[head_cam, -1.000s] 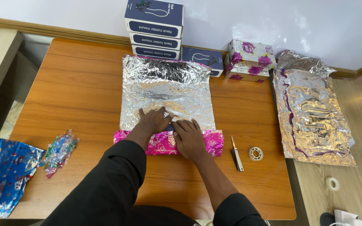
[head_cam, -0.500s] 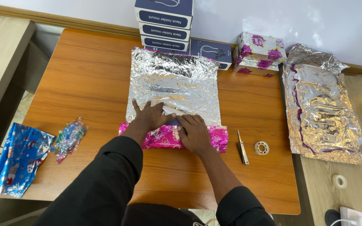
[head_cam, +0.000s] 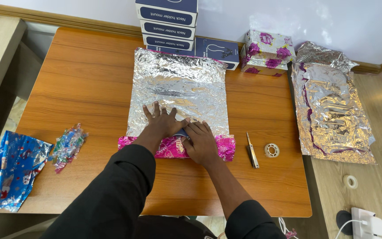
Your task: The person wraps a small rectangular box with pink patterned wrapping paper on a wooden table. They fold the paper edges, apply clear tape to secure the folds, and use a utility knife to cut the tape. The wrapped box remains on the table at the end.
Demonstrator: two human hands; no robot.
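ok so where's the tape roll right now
In the head view the small clear tape roll lies on the wooden table, right of the right hand, just beside the closed scissors.

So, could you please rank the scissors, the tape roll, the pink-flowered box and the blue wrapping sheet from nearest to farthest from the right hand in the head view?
From the right hand:
1. Scissors, just to its right.
2. Tape roll, right beyond the scissors.
3. Pink-flowered box, back right by the wall.
4. Blue wrapping sheet, far left at the table edge.

The wooden surface (head_cam: 89, 88) carries a silver wrapping sheet (head_cam: 177, 88) mid-surface, stacked boxes (head_cam: 166, 22) at the far edge, and a tape roll (head_cam: 271, 150) near the right edge.
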